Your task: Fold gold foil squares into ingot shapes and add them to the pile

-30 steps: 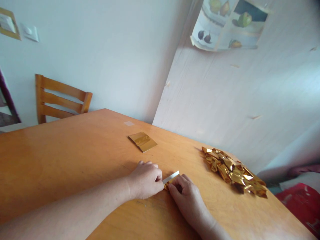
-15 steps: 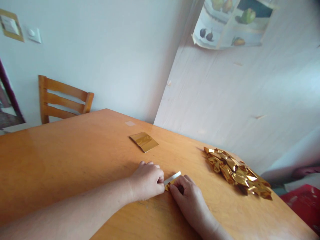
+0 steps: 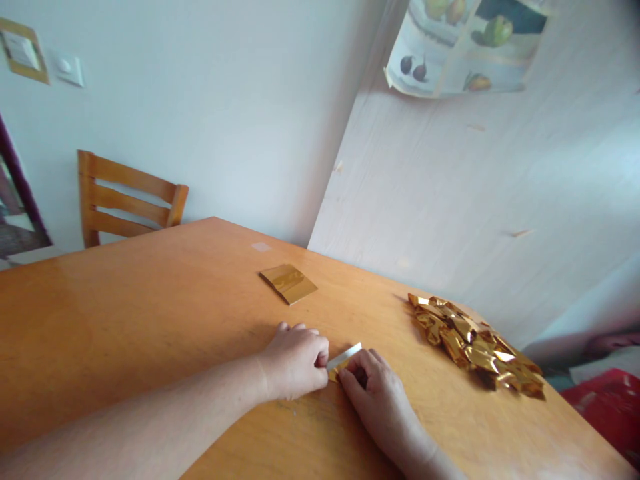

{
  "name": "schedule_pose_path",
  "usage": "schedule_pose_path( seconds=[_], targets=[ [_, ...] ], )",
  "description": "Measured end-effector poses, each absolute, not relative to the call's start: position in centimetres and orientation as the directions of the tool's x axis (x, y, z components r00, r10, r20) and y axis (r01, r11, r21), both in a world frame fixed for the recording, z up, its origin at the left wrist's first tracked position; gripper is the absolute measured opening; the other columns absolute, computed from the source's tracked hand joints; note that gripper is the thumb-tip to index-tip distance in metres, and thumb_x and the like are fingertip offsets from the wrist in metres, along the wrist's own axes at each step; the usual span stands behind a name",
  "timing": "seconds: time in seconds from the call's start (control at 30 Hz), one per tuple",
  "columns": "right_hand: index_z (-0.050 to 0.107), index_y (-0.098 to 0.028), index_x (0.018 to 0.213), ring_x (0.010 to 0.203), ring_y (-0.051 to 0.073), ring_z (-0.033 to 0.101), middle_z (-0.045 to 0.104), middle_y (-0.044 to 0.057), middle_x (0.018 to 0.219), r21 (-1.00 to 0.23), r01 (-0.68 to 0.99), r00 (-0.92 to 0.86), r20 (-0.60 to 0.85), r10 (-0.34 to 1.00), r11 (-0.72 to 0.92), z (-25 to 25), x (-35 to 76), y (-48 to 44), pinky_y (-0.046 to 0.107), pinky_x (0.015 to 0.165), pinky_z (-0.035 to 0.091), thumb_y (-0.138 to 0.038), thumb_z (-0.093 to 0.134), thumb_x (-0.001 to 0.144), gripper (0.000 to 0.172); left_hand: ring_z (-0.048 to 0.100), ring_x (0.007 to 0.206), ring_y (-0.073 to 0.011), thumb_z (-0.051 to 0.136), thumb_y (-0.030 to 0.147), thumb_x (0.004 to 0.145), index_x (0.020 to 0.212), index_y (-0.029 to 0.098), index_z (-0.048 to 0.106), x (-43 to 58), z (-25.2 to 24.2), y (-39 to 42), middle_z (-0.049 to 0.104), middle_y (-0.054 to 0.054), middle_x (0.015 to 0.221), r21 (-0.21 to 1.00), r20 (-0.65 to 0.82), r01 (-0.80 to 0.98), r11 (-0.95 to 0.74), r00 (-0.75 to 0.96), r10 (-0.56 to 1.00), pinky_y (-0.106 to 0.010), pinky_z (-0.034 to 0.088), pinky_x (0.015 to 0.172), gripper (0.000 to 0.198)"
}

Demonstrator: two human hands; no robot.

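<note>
A small piece of gold foil paper (image 3: 342, 363) lies low over the tabletop between my hands, with a pale strip along its far edge. My left hand (image 3: 296, 363) has its fingers curled closed at the left end of this paper. From the right, my right hand (image 3: 379, 393) pinches the same paper between thumb and fingers. Both hands hide much of it. Beyond them a flat stack of square gold foil sheets (image 3: 289, 284) rests on the wood.
Folded gold foil pieces (image 3: 475, 343) form a shiny heap at the table's right side. The wooden table (image 3: 125, 300) reaches back towards the wall. A wooden chair (image 3: 130, 197) stands behind at left, and a red bag-like thing (image 3: 607, 417) is at far right.
</note>
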State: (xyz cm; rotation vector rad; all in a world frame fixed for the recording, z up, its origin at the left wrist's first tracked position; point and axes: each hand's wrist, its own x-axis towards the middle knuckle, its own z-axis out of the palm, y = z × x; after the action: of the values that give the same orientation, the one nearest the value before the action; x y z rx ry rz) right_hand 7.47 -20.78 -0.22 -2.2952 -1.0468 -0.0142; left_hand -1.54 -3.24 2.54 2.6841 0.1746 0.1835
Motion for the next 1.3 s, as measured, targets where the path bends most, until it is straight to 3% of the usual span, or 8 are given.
schedule_pose_path(
  seconds=[0.17,0.33,0.77,0.93,1.03,1.2,1.3],
  targets=[
    [0.058,-0.023,0.081,0.077,0.018,0.058,0.062,0.000,0.082,-0.532,0.708,0.661,0.266,0.702,-0.465,-0.3,7.5,-21.0,0.029,0.070,0.043,-0.019,0.057,0.088,0.008,0.061,0.090,-0.0240,0.063,0.026,0.071,0.075,0.026,0.065,-1.5,2.8,-3.2,0.073,0.004,0.081,0.484,0.081,0.098,-0.870,0.985,0.156,-0.039,0.036,0.078,0.005],
    [0.067,-0.026,0.089,0.089,0.019,0.061,0.065,0.001,0.092,-0.524,0.767,0.576,0.308,0.757,-0.371,0.0,7.2,-21.2,0.030,0.080,0.045,-0.016,0.052,0.093,0.018,0.061,0.094,-0.0256,0.063,0.026,0.073,0.079,0.028,0.066,-1.6,3.1,-3.3,0.073,0.006,0.081,0.492,0.055,0.108,-0.864,0.986,0.154,-0.042,0.036,0.084,0.007],
    [0.067,-0.025,0.090,0.090,0.020,0.059,0.065,0.004,0.095,-0.419,0.857,0.459,0.355,0.814,-0.300,0.5,6.9,-21.8,0.032,0.080,0.045,-0.013,0.050,0.096,0.022,0.062,0.099,-0.0252,0.055,0.016,0.074,0.089,0.033,0.070,-1.7,3.5,-3.2,0.074,0.006,0.086,0.527,0.008,0.125,-0.841,0.988,0.152,-0.042,0.037,0.087,0.027],
    [0.066,-0.024,0.089,0.088,0.020,0.058,0.064,0.004,0.094,-0.394,0.863,0.462,0.363,0.809,-0.316,0.6,6.8,-21.7,0.032,0.079,0.044,-0.011,0.051,0.095,0.021,0.062,0.098,-0.0273,0.055,0.033,0.083,0.081,0.030,0.069,-1.5,3.4,-3.8,0.075,0.004,0.085,0.517,0.032,0.164,-0.840,0.977,0.210,-0.045,0.037,0.088,0.015],
    [0.066,-0.024,0.089,0.088,0.019,0.058,0.063,0.003,0.093,-0.378,0.868,0.459,0.363,0.811,-0.322,0.5,6.8,-21.7,0.032,0.079,0.044,-0.010,0.052,0.094,0.021,0.062,0.095,-0.0276,0.060,0.041,0.082,0.078,0.028,0.067,-1.3,2.9,-4.1,0.074,0.003,0.083,0.495,0.071,0.174,-0.851,0.968,0.239,-0.044,0.036,0.087,0.016],
    [0.067,-0.023,0.089,0.089,0.019,0.058,0.063,0.004,0.093,-0.379,0.865,0.463,0.354,0.813,-0.328,0.6,6.7,-21.8,0.032,0.079,0.045,-0.009,0.052,0.094,0.021,0.061,0.094,-0.0260,0.062,0.030,0.079,0.081,0.028,0.067,-1.3,2.8,-4.2,0.073,0.003,0.082,0.490,0.068,0.175,-0.854,0.969,0.237,-0.043,0.036,0.087,0.005],
    [0.068,-0.024,0.091,0.089,0.019,0.059,0.063,0.004,0.094,-0.391,0.863,0.462,0.350,0.815,-0.320,0.8,6.7,-21.8,0.031,0.079,0.046,-0.010,0.051,0.094,0.022,0.060,0.097,-0.0259,0.060,0.025,0.080,0.087,0.029,0.068,-1.5,2.9,-4.1,0.073,0.002,0.087,0.481,0.083,0.140,-0.865,0.975,0.204,-0.043,0.036,0.086,0.010]
  ],
)
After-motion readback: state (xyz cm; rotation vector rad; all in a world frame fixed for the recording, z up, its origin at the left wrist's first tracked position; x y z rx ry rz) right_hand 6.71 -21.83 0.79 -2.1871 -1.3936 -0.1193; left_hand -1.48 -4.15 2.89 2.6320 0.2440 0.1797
